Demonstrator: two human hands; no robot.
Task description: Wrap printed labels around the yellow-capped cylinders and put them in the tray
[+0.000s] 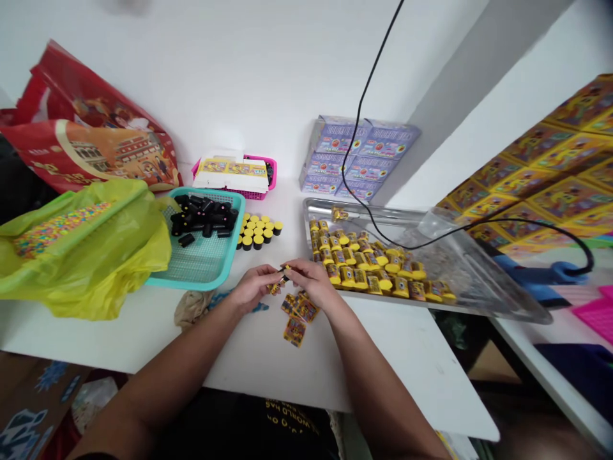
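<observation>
My left hand (255, 286) and my right hand (310, 280) meet above the white table, fingers pinched on a small black-and-yellow canister (286, 273) and a printed yellow label (274, 289). The fingers hide much of both. Just below my hands lie several loose printed labels (295, 331) on the table. Behind them stands a cluster of black canisters with yellow lids (258, 233). To the right, a metal tray (421, 299) holds rows of yellow wrapped canisters (361, 259).
A teal basket (191, 276) holds black cylinders (207, 214). Left of it are a yellow bag (115, 281) with colourful beads and a red bag (115, 140). Purple boxes (357, 156) stand at the wall; a black cable (358, 118) hangs across the tray.
</observation>
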